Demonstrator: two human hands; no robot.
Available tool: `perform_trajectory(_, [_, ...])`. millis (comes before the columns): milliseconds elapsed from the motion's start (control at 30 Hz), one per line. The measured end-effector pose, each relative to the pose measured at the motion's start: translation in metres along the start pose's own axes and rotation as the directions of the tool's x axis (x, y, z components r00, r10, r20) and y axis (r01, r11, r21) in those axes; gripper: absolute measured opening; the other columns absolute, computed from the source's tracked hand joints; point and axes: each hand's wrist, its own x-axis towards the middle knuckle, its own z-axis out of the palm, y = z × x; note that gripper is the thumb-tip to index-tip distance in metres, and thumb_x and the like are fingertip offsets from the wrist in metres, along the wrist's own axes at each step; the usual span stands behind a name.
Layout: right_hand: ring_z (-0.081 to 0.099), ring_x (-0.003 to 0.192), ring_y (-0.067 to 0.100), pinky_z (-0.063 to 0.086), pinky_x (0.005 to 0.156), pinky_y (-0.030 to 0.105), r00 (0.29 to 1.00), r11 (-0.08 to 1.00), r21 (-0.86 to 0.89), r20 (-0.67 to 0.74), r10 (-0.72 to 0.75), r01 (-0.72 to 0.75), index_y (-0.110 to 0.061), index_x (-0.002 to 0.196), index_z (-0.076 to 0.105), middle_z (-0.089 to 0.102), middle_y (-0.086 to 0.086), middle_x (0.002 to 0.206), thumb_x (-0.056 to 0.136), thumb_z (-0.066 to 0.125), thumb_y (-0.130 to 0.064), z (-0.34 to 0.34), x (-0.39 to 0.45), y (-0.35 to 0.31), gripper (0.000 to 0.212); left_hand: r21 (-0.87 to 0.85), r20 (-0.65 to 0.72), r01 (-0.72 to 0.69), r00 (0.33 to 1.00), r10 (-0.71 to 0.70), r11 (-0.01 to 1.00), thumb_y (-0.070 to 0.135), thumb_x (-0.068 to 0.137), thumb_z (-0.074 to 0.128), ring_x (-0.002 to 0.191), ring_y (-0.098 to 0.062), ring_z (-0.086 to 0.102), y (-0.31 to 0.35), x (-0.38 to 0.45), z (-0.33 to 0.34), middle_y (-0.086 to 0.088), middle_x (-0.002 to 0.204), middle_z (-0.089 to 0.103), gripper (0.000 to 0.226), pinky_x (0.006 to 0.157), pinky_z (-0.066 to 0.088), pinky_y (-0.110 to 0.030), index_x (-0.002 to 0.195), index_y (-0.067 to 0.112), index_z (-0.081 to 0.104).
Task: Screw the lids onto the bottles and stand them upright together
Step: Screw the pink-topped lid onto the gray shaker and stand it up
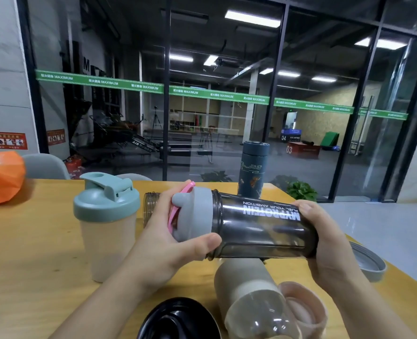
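Holding a dark bottle (263, 226) sideways above the table (43, 241), the right hand (324, 241) is gripping its base while the left hand (163, 241) is curling round the grey lid (195, 214) at its neck; it is looking empty, smoky and see-through, with white lettering and a pink loop (178, 206) on the lid; a capped beige shaker (106, 226) is standing upright at left, a blue flask (253, 167) behind; a frosted bottle (249, 297) is lying below, its contents unclear; a black lid (178, 319) is being cut off by the frame edge.
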Motion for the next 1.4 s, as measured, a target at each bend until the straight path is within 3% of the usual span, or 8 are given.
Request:
perform_trajectory(167, [0.055, 0.065, 0.021, 0.04, 0.054, 0.03, 0.996, 0.996, -0.021, -0.033, -0.082, 0.081, -0.02, 0.074, 0.064, 0.057, 0.008, 0.075, 0.07, 0.053, -0.03, 0.0, -0.001, 0.0, 0.015, -0.011, -0.022, 0.032, 0.999, -0.032, 0.999, 0.041, 0.038, 0.082, 0.099, -0.015, 0.066, -0.001, 0.001, 0.0, 0.008, 0.113, 0.063, 0.084, 0.065, 0.053, -0.02, 0.113, 0.055, 0.047])
perform_trajectory(267, [0.053, 0.063, 0.021, 0.04, 0.05, 0.027, 0.991, 0.991, -0.04, -0.034, -0.13, 0.128, -0.023, 0.076, 0.065, 0.057, 0.006, 0.071, 0.067, 0.057, -0.033, 0.001, -0.004, -0.002, 0.015, -0.052, -0.047, 0.067, 0.996, -0.069, 0.996, 0.042, 0.037, 0.082, 0.093, -0.007, 0.067, -0.003, 0.0, 0.002, 0.015, 0.106, 0.066, 0.083, 0.062, 0.054, -0.02, 0.112, 0.054, 0.048])
perform_trajectory(467, [0.049, 0.066, 0.026, 0.039, 0.059, 0.036, 0.981, 0.98, -0.05, -0.009, -0.192, 0.192, -0.025, 0.081, 0.064, 0.057, 0.001, 0.069, 0.059, 0.06, -0.044, -0.001, -0.007, -0.003, 0.029, -0.082, -0.025, 0.162, 0.986, -0.165, 0.983, 0.049, 0.039, 0.082, 0.105, -0.019, 0.065, -0.005, 0.0, 0.002, 0.01, 0.119, 0.061, 0.092, 0.071, 0.058, -0.036, 0.122, 0.054, 0.043])
perform_trajectory(733, [0.048, 0.071, 0.03, 0.041, 0.071, 0.056, 0.98, 0.979, -0.057, -0.011, -0.198, 0.197, -0.023, 0.082, 0.065, 0.056, 0.004, 0.072, 0.06, 0.061, -0.043, -0.002, -0.006, -0.007, 0.03, -0.069, -0.01, 0.074, 0.997, -0.075, 0.995, 0.038, 0.039, 0.082, 0.094, -0.006, 0.068, -0.005, 0.0, 0.002, 0.023, 0.102, 0.066, 0.091, 0.065, 0.054, -0.022, 0.119, 0.053, 0.044])
perform_trajectory(967, [0.052, 0.062, 0.02, 0.043, 0.05, 0.024, 0.982, 0.98, -0.067, 0.0, -0.187, 0.187, -0.026, 0.077, 0.065, 0.056, 0.005, 0.069, 0.057, 0.059, -0.046, -0.002, -0.006, -0.006, 0.029, -0.042, -0.029, 0.018, 0.999, -0.019, 0.999, 0.034, 0.04, 0.083, 0.094, -0.005, 0.067, -0.006, -0.001, 0.002, 0.024, 0.104, 0.064, 0.094, 0.064, 0.055, -0.022, 0.123, 0.051, 0.043])
perform_trajectory(1167, [0.056, 0.055, 0.014, 0.045, 0.045, 0.022, 0.995, 0.995, -0.01, 0.012, -0.1, 0.101, -0.02, 0.076, 0.064, 0.058, 0.004, 0.067, 0.07, 0.055, -0.028, -0.003, -0.002, -0.005, 0.014, -0.004, -0.009, -0.002, 1.0, 0.002, 1.0, 0.035, 0.04, 0.084, 0.094, -0.005, 0.066, -0.008, -0.001, 0.003, 0.025, 0.107, 0.063, 0.092, 0.065, 0.055, -0.022, 0.12, 0.054, 0.043])
perform_trajectory(1333, [0.058, 0.077, 0.03, 0.042, 0.063, 0.037, 0.998, 0.998, -0.027, 0.015, 0.056, -0.056, -0.02, 0.075, 0.064, 0.058, 0.015, 0.082, 0.07, 0.055, -0.035, -0.001, -0.002, -0.003, 0.018, 0.091, -0.004, -0.05, 0.999, 0.051, 0.995, 0.039, 0.041, 0.085, 0.104, -0.001, 0.062, -0.013, -0.001, 0.0, 0.031, 0.111, 0.059, 0.09, 0.077, 0.053, -0.021, 0.116, 0.062, 0.041])
perform_trajectory(1400, [0.059, 0.071, 0.029, 0.043, 0.065, 0.039, 0.989, 0.989, -0.029, 0.009, 0.148, -0.147, -0.02, 0.071, 0.061, 0.059, 0.014, 0.077, 0.076, 0.059, -0.034, -0.002, -0.002, -0.002, 0.015, 0.136, -0.011, -0.079, 0.997, 0.082, 0.988, 0.04, 0.04, 0.084, 0.108, 0.006, 0.057, -0.014, -0.001, 0.0, 0.036, 0.112, 0.056, 0.09, 0.081, 0.048, -0.012, 0.115, 0.063, 0.041])
